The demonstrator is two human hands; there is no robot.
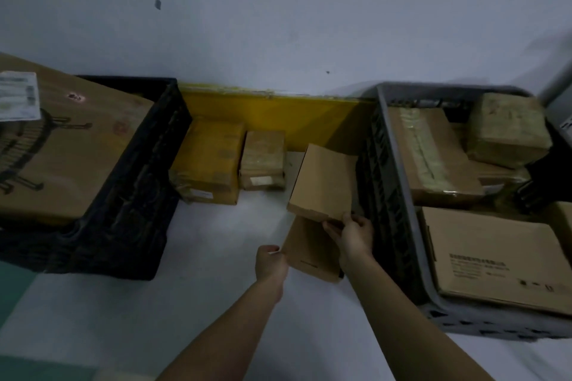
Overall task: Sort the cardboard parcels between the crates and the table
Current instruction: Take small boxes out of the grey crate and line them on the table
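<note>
Two flat brown cardboard parcels are in my hands over the white table (216,257), between the crates. My right hand (351,233) grips the near edge of the upper flat parcel (325,182), which tilts up toward the wall. My left hand (270,261) pinches the left edge of the lower flat parcel (311,254), partly hidden under my right hand. On the left, a black crate (136,195) carries a large box (71,151). A grey crate (390,195) on the right holds several parcels, among them a printed box (495,260).
A yellowish parcel (210,161) and a small taped parcel (263,161) lie on the table against the yellow strip (278,114) at the wall. A white label (18,96) sticks on the large box. The grey crate stands close to my right hand.
</note>
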